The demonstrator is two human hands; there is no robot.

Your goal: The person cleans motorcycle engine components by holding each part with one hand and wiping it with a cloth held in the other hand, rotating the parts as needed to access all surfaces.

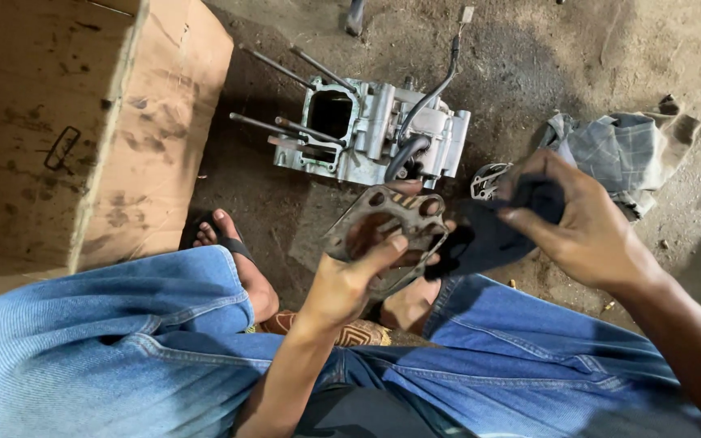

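My left hand (349, 280) holds a flat grey engine gasket (384, 231) with a large round opening and small bolt holes, thumb across its lower edge. My right hand (584, 223) grips a dark blue cloth (492, 231) that touches the gasket's right edge. Both are held above my knees in blue jeans. Just beyond the gasket, a grey metal engine case (375, 130) lies on the dirt floor, with long studs sticking out to the left and a black hose on top.
An open stained cardboard box (83, 122) stands at the left. A grey checked rag (622, 150) lies on the ground at the right, a small metal part (487, 180) beside it. My sandalled foot (233, 251) rests below the box.
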